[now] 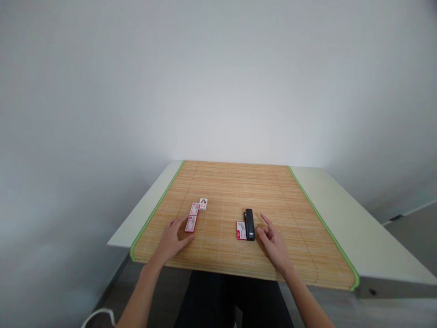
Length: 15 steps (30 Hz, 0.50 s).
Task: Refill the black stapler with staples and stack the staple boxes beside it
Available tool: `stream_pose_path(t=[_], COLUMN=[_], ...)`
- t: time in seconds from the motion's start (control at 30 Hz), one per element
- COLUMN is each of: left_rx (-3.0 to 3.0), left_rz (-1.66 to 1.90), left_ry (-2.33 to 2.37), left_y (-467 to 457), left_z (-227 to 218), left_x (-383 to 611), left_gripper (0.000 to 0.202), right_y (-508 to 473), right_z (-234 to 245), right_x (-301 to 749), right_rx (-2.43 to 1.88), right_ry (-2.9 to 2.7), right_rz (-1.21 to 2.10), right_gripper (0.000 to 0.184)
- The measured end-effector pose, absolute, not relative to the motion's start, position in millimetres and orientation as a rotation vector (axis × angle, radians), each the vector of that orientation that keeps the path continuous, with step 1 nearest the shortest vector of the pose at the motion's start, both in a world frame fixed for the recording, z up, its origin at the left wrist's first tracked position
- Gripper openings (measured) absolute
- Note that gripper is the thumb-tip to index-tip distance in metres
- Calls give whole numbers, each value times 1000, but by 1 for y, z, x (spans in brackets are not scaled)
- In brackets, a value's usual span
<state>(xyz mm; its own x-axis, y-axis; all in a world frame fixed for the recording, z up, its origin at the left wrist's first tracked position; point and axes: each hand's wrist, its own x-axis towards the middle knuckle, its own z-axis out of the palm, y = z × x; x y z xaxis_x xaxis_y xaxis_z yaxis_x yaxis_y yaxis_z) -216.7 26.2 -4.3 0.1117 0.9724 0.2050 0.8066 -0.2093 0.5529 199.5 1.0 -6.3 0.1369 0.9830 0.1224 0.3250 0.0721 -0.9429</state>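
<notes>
My left hand (172,239) rests at the left with thumb and fingers spread around the near end of a red-and-white small box (190,223); whether it touches the box I cannot tell. Beyond that lies a similar red-and-white box (194,209), and at its far right corner a white box with a dark picture (203,204). Right of centre a black stapler (250,224) lies lengthwise, with another red-and-white box (241,230) against its left side. My right hand (272,242) is just right of the stapler, index finger stretched out, the other fingers curled, holding nothing visible.
A bamboo mat (235,182) with green edging covers the middle of a white table (355,218). Behind the table stands a plain wall (218,82). My legs (234,296) are under the near edge. A white cable (102,311) shows at the lower left.
</notes>
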Motion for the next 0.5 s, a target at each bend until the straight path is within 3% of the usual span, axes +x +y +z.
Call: stream_pose_path(t=[0.1, 0.3, 0.5], left_rx=[2123, 2145, 2067], left_rz=[727, 561, 492], left_ry=[1699, 1518, 1472], left_y=[25, 24, 27], left_z=[-1, 12, 24], left_x=[-208, -193, -175], left_gripper=[62, 82, 66], right_y=[1, 1, 3], right_z=[-6, -6, -11], right_x=[200, 201, 202], right_rx=[-1394, -1364, -1367], right_ry=[-1358, -1381, -1410], right_rz=[921, 913, 898], right_gripper=[77, 70, 67])
